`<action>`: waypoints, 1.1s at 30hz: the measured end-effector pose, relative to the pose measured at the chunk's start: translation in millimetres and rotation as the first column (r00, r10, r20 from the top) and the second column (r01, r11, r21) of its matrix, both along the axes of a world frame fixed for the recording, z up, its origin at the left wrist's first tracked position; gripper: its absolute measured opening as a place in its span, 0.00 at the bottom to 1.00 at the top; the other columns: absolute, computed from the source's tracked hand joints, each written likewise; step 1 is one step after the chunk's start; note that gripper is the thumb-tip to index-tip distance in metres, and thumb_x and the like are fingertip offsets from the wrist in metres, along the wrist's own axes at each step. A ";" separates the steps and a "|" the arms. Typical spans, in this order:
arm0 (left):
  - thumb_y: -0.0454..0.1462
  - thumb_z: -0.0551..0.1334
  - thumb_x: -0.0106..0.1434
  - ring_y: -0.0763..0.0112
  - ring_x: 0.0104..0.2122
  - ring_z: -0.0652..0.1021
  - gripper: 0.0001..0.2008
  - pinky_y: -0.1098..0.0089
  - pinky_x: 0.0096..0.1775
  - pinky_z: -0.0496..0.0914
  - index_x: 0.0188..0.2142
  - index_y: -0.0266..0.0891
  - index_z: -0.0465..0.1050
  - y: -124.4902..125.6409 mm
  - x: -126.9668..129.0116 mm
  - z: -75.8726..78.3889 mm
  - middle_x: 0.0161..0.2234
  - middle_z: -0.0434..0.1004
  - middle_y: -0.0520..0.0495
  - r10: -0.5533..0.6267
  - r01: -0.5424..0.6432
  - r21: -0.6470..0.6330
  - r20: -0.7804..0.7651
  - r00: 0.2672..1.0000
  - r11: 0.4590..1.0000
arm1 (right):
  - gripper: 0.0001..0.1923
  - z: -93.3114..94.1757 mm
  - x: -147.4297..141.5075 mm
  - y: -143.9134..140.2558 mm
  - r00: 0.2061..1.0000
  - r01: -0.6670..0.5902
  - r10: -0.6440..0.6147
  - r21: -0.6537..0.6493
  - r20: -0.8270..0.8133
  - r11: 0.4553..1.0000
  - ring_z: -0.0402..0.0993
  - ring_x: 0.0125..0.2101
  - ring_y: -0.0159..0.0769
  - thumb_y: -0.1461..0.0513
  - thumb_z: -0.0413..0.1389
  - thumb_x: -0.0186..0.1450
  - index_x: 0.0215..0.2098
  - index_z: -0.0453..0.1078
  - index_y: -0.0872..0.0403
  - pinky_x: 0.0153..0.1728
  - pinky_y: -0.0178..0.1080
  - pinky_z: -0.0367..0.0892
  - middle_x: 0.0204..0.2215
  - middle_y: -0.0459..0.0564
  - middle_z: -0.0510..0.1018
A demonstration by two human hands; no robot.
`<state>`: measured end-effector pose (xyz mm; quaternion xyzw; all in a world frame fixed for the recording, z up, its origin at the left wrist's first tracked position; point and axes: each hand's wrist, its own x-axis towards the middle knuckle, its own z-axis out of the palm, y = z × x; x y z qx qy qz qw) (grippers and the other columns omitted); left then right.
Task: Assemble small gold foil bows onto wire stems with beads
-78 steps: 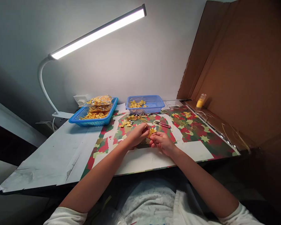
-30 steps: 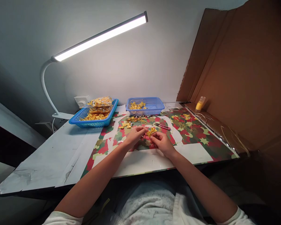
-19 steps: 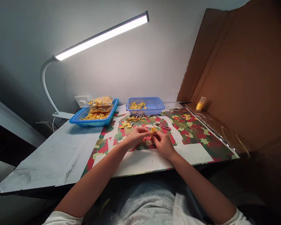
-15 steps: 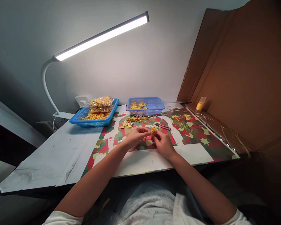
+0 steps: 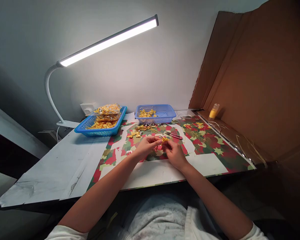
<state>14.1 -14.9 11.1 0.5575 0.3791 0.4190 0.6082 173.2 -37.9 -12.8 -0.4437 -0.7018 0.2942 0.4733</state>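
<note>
A small yellow ribbon bow [image 5: 165, 139] is pinched between the thumb and fingers of my right hand [image 5: 175, 154], a little above the patterned mat. Close beside it on the left, my left hand [image 5: 148, 145] has thumb and forefinger pressed together. What lies between those fingertips is too small to make out; a thin strand curves above them. Pink-handled thread snips [image 5: 173, 135] lie just beyond my right hand. Past my left hand rest loose yellow bows [image 5: 134, 134], a bunch of gold ties [image 5: 146, 128] and several small silvery beads or bells [image 5: 150, 124].
A blue basket [image 5: 100, 132] piled with yellow bows and a clear bag stands at the left back. Another blue basket [image 5: 166, 116] holds more bows. Green-yellow scraps [image 5: 199, 134] lie right on the mat [image 5: 216, 159]. A lamp [image 5: 110, 41] hangs above; a small bottle [image 5: 214, 111] stands far right.
My left fingertips have drawn slightly left, away from the bow. The bow stays at my right fingertips, turned a little and lower in outline.
</note>
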 end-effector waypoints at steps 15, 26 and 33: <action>0.41 0.65 0.55 0.77 0.27 0.71 0.10 0.79 0.23 0.65 0.29 0.37 0.69 -7.2 1.3 0.7 0.31 0.72 0.49 0.309 -0.132 0.579 -0.219 0.925 0.805 | 0.07 7.3 -3.5 -5.0 0.997 -0.002 -0.001 -0.045 -0.077 0.999 0.67 0.22 0.33 0.60 0.50 0.61 0.30 0.68 0.54 0.25 0.35 0.62 0.22 0.46 0.73; 0.40 0.61 0.58 0.75 0.27 0.70 0.08 0.77 0.24 0.64 0.27 0.38 0.71 -7.2 -0.6 4.3 0.29 0.73 0.48 0.367 -0.107 0.642 -0.286 0.885 0.759 | 0.06 5.4 -4.0 -3.6 0.994 -0.032 0.023 -0.086 -0.104 0.996 0.66 0.22 0.32 0.60 0.50 0.60 0.27 0.66 0.53 0.25 0.35 0.61 0.21 0.45 0.72; 0.45 0.63 0.58 0.73 0.28 0.70 0.12 0.76 0.26 0.64 0.28 0.38 0.71 -2.1 -3.3 -0.6 0.29 0.73 0.47 0.304 -0.111 0.566 -0.260 0.917 0.817 | 0.06 2.9 -3.8 -2.4 0.990 -0.029 0.012 -0.125 -0.141 0.992 0.64 0.20 0.32 0.59 0.52 0.58 0.26 0.65 0.53 0.22 0.35 0.59 0.18 0.44 0.68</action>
